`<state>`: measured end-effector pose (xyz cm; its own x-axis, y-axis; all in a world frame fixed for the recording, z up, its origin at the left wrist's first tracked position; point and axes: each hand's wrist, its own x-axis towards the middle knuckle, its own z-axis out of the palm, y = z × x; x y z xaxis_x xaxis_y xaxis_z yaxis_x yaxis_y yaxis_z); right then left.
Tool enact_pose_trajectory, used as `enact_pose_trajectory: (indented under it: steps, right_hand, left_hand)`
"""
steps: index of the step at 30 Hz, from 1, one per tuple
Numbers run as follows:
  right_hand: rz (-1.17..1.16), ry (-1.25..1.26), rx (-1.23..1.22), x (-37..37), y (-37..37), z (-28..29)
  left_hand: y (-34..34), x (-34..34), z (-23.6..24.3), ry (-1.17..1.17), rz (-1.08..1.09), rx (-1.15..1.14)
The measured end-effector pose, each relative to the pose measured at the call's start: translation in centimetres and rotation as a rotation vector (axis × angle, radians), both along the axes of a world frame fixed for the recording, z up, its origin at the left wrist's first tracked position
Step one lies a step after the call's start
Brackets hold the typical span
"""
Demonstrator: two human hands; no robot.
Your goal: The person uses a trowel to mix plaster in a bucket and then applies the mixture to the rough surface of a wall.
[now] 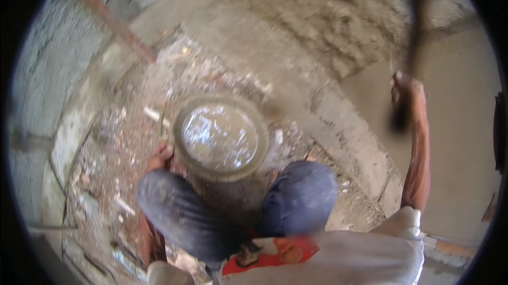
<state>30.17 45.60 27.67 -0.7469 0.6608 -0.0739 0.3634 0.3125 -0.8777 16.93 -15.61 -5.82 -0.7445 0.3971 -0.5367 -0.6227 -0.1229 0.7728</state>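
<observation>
My right hand is raised at the right, closed round a long dark bar-shaped tool. The tool is blurred and stands nearly upright in the picture, in front of a smooth grey plastered surface. Low at the left, beside my knee, my left hand has its fingers curled near the pan's rim. A thin greenish stick-like thing rises just beyond it; whether the hand holds it is unclear. Between my knees and slightly ahead stands a round mortar pan holding watery grey liquid that reflects light.
Rubble and debris cover the ground round the pan. A concrete ledge runs diagonally on the right, with rough wet mortar beyond. A reddish bar slants in at the upper left, beside a rough grey wall.
</observation>
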Motion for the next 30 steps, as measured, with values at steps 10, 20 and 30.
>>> enact_pose_trajectory:
  steps: [10,20,30]
  right_hand:
    - [0.904,-0.326,1.361,-3.6,-18.3,-16.6]
    - [1.447,-0.384,1.052,-11.3,-23.3,-26.7]
    - [1.301,-0.445,0.451,-6.4,-23.3,-24.9]
  left_hand:
    - [4.4,-0.1,4.6,0.101,-0.139,0.044]
    - [5.6,0.1,5.6,0.106,-0.115,-0.014]
    - [4.2,0.0,3.8,0.033,-0.057,0.088]
